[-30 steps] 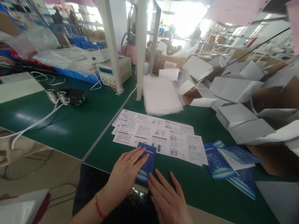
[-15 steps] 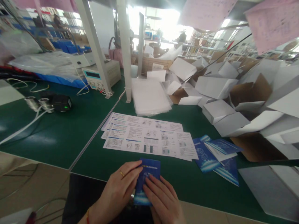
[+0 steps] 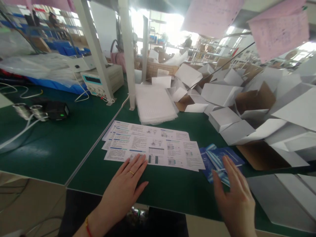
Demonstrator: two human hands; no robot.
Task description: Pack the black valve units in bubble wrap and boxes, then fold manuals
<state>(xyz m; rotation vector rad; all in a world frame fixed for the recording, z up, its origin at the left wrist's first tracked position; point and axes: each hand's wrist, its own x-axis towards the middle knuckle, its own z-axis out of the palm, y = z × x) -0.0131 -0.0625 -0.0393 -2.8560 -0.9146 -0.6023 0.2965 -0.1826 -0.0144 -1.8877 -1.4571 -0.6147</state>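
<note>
My left hand (image 3: 123,189) lies flat and open on the green table (image 3: 172,184), fingertips touching the front edge of the printed instruction sheets (image 3: 150,148). It wears a gold ring and a red wrist cord. My right hand (image 3: 234,197) is open with fingers stretched out, resting on the pile of blue folded booklets (image 3: 217,158) to the right of the sheets. I see no booklet gripped in either hand.
A stack of clear plastic bags (image 3: 153,103) lies behind the sheets. Several open white cartons (image 3: 229,121) pile up at the right. A white frame post (image 3: 128,52) stands mid-table. A power supply (image 3: 103,80) and a black device with cables (image 3: 55,110) sit left.
Both hands held a blue booklet at the table's front edge. It is gone from there; my right hand has swung right onto the booklet pile and my left hand has flattened by the sheets.
</note>
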